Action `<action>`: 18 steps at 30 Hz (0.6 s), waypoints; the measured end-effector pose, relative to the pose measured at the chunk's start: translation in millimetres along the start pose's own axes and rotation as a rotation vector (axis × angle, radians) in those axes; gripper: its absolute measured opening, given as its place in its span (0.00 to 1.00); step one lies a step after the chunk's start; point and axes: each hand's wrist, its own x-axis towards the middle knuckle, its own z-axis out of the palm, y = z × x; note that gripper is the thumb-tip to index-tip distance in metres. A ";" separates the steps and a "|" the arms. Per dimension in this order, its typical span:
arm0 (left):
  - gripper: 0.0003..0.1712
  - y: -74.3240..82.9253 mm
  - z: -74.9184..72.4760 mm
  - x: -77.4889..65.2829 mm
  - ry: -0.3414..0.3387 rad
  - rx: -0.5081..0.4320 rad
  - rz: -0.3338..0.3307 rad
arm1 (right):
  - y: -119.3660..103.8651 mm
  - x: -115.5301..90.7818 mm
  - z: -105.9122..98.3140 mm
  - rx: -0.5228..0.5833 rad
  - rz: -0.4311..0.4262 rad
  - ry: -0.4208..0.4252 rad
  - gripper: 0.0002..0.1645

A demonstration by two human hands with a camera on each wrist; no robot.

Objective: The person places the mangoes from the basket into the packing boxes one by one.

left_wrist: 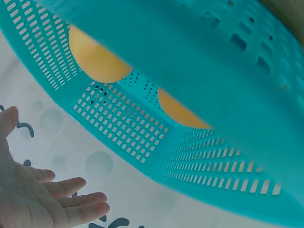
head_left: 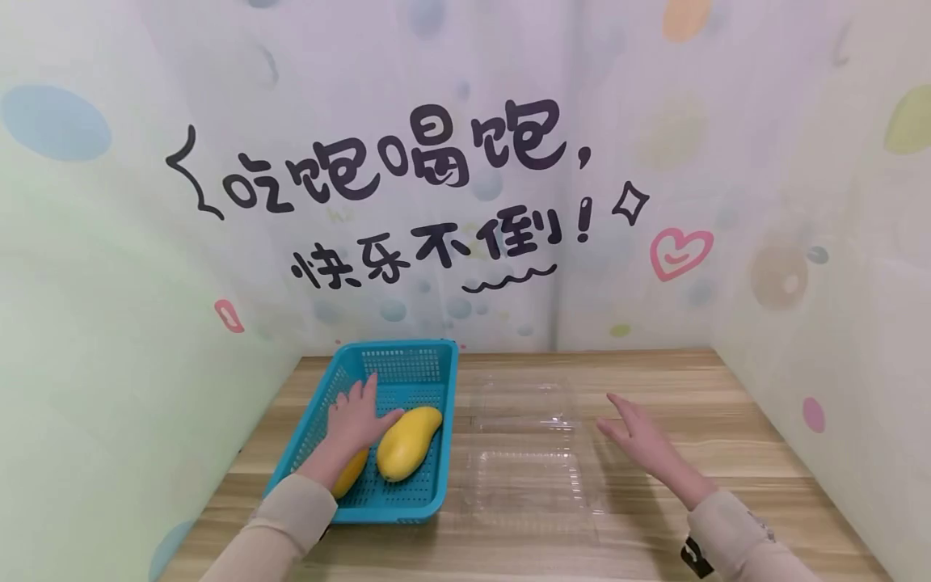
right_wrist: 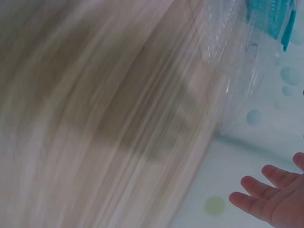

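Note:
My left hand [head_left: 355,416] is held over a blue plastic basket [head_left: 448,436], its fingers spread and nothing in them. Inside the basket lie two yellow mangoes; the right-hand mango [head_left: 409,444] is in plain sight, while my left forearm partly covers the other mango [head_left: 352,474]. In the left wrist view, the basket wall hides part of both. To the right of the basket, a clear plastic clamshell box [head_left: 527,477] lies with its lid raised or folded back. My right hand [head_left: 643,440] is extended just right of that box, fingers loosely straight, holding nothing.
A wood-grain table [head_left: 676,380] carries the basket at left and the clear box in the middle. Walls printed with dots and black lettering [head_left: 436,194] enclose the table at the back and both sides.

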 end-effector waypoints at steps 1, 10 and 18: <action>0.48 2.1 -0.5 0.5 0.001 0.007 -0.002 | -0.7 -1.0 2.5 0.018 0.005 -0.002 0.40; 0.49 17.8 2.0 9.7 -0.057 -0.037 -0.025 | -4.9 -9.9 20.3 0.145 0.059 -0.007 0.38; 0.48 23.7 6.6 13.8 -0.113 -0.065 -0.037 | -9.1 -16.8 28.5 0.225 0.137 -0.023 0.37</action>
